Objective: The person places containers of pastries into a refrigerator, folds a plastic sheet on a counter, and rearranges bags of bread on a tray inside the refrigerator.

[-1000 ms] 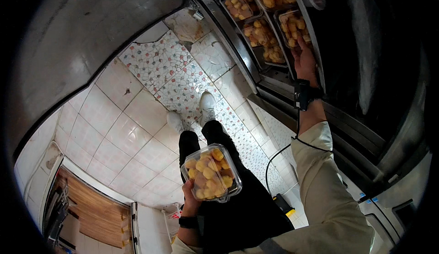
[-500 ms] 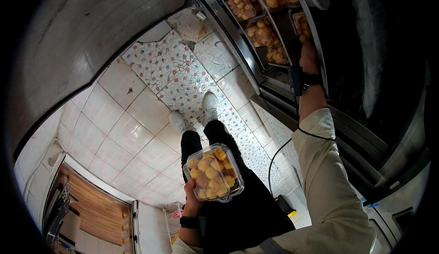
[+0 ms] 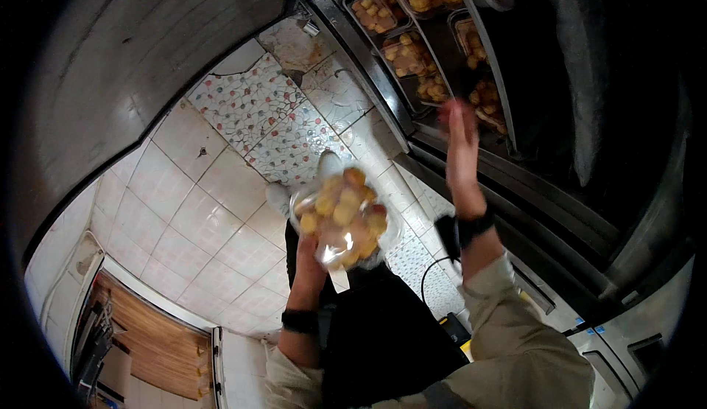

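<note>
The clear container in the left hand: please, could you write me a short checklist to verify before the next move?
1. Container gripped: ok; the left hand holds it at its lower left in the view.
2. Its lid fully closed: cannot tell; motion blur and glare.
3. Right hand free: ok; nothing is visible in it, though it is blurred.
4. Right hand apart from the nearest shelf container: cannot tell; they appear close in this single view.
5. Shelf accessible: ok; its front is uncovered.
6. Both feet visible: ok, partly; the shoes show on the tiled floor.
</note>
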Demonstrator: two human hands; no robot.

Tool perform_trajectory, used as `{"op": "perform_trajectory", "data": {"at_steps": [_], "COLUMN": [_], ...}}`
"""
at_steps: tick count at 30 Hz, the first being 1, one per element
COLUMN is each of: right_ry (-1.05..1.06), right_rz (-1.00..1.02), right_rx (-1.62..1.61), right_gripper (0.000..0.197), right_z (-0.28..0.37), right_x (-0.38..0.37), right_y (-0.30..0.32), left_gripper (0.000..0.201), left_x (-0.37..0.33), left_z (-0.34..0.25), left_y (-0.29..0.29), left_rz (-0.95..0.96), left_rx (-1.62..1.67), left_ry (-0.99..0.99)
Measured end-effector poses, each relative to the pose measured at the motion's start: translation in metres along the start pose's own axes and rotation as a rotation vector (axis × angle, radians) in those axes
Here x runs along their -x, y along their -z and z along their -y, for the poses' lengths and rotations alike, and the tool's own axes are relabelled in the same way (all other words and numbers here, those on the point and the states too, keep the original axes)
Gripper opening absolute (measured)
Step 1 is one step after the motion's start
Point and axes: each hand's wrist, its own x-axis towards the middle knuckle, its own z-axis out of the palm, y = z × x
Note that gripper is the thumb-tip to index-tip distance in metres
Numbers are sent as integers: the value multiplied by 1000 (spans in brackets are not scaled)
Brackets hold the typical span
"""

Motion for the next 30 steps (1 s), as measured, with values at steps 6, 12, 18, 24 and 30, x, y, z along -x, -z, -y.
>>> {"op": "perform_trajectory", "data": {"at_steps": [6,12,18,24,30], "right_ry": [-58,-180,-287,-76,161], "right_rz": [433,-6,9,-39,-15], "right_rx": [-622,-706,-885,-824,-669], "right_gripper": [89,52,46,46,49], "right_z": [4,25,-1,-8,-12], "right_x": [83,55,8,-28,-60], "right_y": [7,-7,29,41,48], "left_gripper": [45,56,73,68,67], "left_x": [-73,-109,-151,-168,-175], "left_z": [-13,-14,-22,-34,-20], "left_y": [-105,-172,-201,-199,-223], "left_rz": [186,402,243,272,372], "left_rx": [231,105,-32,-782,-543], "left_ry": [-145,-139,-480,-552,-496]}}
